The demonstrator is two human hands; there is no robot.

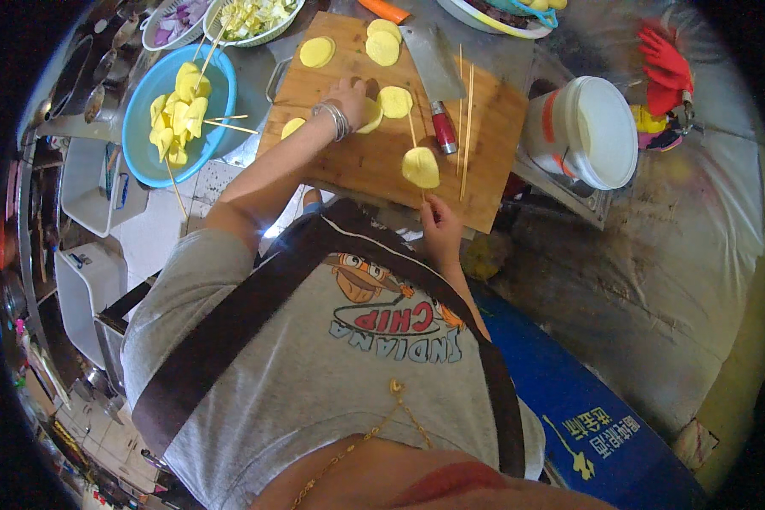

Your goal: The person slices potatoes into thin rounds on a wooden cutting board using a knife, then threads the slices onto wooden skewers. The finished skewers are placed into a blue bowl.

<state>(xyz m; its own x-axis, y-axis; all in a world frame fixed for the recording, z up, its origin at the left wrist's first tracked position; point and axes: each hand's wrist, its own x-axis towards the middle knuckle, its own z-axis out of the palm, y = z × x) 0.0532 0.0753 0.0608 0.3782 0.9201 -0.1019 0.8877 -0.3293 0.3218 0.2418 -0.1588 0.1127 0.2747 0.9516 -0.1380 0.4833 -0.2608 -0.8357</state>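
Observation:
My right hand (442, 223), at the cutting board's near edge, is closed round the lower end of a thin wooden skewer (413, 132). Two yellow potato slices are threaded on it: a lower slice (421, 168) close to my hand and an upper slice (395, 102) near its tip. My left hand (346, 100), a bangle at its wrist, lies low over the board with bent fingers closed on a potato slice (370, 117); its fingertips are partly hidden. Other slices lie around it: a stack (317, 52), a pair (383, 48) and one slice (292, 127) beside my forearm.
On the wooden cutting board (497, 127) rest a cleaver (433, 72) with a red handle and bare skewers (467, 127). A blue basin (136, 161) at left holds skewered slices. Baskets of chopped vegetables (255, 17) stand behind it. A white bucket (586, 132) and red glove (665, 64) are at right.

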